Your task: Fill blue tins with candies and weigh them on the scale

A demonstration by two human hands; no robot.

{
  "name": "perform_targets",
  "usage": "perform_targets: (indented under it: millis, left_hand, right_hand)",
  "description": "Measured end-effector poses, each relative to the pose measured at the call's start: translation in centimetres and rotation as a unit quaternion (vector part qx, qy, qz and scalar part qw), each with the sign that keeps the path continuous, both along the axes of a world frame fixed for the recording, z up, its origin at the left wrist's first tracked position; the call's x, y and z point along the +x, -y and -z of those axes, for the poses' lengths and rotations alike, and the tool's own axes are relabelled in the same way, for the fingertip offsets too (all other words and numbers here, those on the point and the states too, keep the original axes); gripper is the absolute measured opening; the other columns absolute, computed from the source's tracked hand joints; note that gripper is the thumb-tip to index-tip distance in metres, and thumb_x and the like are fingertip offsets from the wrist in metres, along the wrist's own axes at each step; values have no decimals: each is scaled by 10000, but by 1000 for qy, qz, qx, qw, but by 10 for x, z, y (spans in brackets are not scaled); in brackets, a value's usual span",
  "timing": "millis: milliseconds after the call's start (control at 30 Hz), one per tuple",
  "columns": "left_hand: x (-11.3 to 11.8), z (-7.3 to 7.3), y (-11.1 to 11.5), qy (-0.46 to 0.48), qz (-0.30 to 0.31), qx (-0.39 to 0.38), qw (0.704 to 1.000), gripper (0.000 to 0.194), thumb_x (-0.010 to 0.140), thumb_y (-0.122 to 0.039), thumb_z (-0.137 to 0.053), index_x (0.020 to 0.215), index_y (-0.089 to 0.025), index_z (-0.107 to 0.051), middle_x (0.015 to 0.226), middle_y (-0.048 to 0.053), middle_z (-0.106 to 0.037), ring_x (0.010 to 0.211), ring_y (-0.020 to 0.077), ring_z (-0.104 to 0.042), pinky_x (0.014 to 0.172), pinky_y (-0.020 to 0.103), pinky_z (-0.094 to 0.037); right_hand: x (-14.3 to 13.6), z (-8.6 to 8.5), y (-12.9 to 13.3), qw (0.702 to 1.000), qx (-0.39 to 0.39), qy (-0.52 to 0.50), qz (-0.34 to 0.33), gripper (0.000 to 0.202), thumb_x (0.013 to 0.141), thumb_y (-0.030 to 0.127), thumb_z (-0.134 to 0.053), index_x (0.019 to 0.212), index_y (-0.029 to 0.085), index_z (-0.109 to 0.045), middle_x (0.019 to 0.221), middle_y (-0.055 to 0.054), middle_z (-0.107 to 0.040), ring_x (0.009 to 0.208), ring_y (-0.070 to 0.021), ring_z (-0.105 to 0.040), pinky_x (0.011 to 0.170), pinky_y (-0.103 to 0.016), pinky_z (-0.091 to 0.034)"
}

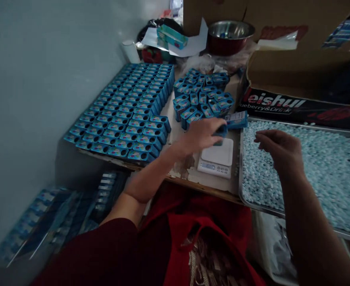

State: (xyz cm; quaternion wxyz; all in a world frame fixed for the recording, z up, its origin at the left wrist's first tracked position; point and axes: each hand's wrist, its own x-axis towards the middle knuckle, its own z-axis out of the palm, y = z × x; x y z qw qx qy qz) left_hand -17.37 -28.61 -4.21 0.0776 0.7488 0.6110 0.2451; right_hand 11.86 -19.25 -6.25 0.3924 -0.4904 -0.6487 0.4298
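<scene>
The blue box (221, 130) is between the left fingers (214, 140), which pinch it by its sides; it is at the scale (216, 154), and I cannot tell whether it touches the plate. To do this well, I think the grip should be light and the box straight and upright, so that nothing spills and the scale is not pressed by accident. The box looks small and dark blue, with its print blurred. The right fingers (263, 138) are pressed together at the tips, above the tray (241, 174) of pale pellets (312, 174); whether they hold a pellet is hidden. Just beyond the left fingers, a loose group of boxes (203, 97) stands on the tabletop (177, 171), and farther to their left are neat rows (127, 111).
</scene>
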Motion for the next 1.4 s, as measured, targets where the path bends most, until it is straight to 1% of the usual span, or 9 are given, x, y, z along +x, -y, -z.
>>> perform_targets:
  millis: [167,333,467,633,733,833,1000,1200,1400]
  left_hand:
    - [-148,-45,23,33,-194,100,975,523,914,-341,-972,1388,-317,-753,1374,-10,-824,1323,313,-739,1240,508,-575]
    - [-225,-18,2,5,-220,18,975,482,832,-285,-911,1291,-263,-765,1335,73,-828,1284,353,-759,1209,492,-579]
    - [-232,9,-12,-46,-157,-95,982,486,830,-383,-837,1301,-271,-790,1281,83,-844,1219,340,-767,1166,449,-591]
    - [-249,11,-26,-43,-104,-252,961,395,946,-583,-704,1157,-296,-876,1159,47,-875,1183,333,-780,1118,403,-596]
    - [-248,8,-45,-68,-137,-185,971,445,918,-638,-802,1180,-286,-878,1128,80,-861,1196,374,-781,1137,455,-600]
    - [-228,9,-68,-89,-150,-112,978,949,721,-580,-1038,1560,-262,-731,1497,174,-769,1480,469,-672,1291,560,-524]
    - [-173,26,-90,-74,-125,-256,956,1667,534,-572,-1164,1881,-174,-267,1872,364,-330,1718,643,-393,1353,673,-453]
    - [-139,54,-94,-11,-204,-242,949,1609,526,-282,-1131,1880,-271,-262,1943,339,-97,1614,678,-523,1329,717,-476]
    - [-126,60,-104,46,-251,-201,946,1393,622,-351,-1109,1797,-224,-372,1918,347,-158,1575,634,-570,1295,754,-498]
  right_hand:
    - [-21,5,1,998,7,8,-62,268,820,494,-920,959,266,-889,822,-31,-821,711,-207,-675,695,-364,-532]
    - [-102,-7,-20,947,202,158,-194,241,951,308,-702,1086,226,-885,1109,-99,-887,1022,-304,-804,943,-429,-610]
    - [-153,-10,-34,862,247,357,-261,318,950,176,-668,1219,199,-837,1228,-149,-873,1159,-352,-789,995,-430,-575]
    - [-164,-2,-14,875,187,392,-216,508,1097,432,-690,1509,135,-687,1318,-216,-799,1084,-366,-773,919,-447,-582]
    - [-161,-6,-7,841,230,411,-265,542,1026,249,-711,1563,175,-683,1576,-233,-651,1151,-350,-759,912,-427,-590]
    - [-163,-14,-18,787,262,444,-340,591,939,75,-692,1509,219,-746,1503,-165,-678,1228,-327,-736,922,-377,-561]
    - [-173,-10,-31,739,294,516,-318,268,1077,259,-732,1311,222,-856,1364,-172,-752,1162,-339,-745,770,-372,-448]
    - [-156,-18,-22,776,277,493,-278,255,1140,399,-715,1200,241,-905,1280,-132,-810,1123,-320,-783,699,-374,-307]
    - [-102,-42,-11,809,242,492,-210,246,1079,453,-800,1121,250,-933,1216,-114,-840,1037,-310,-778,689,-371,-284]
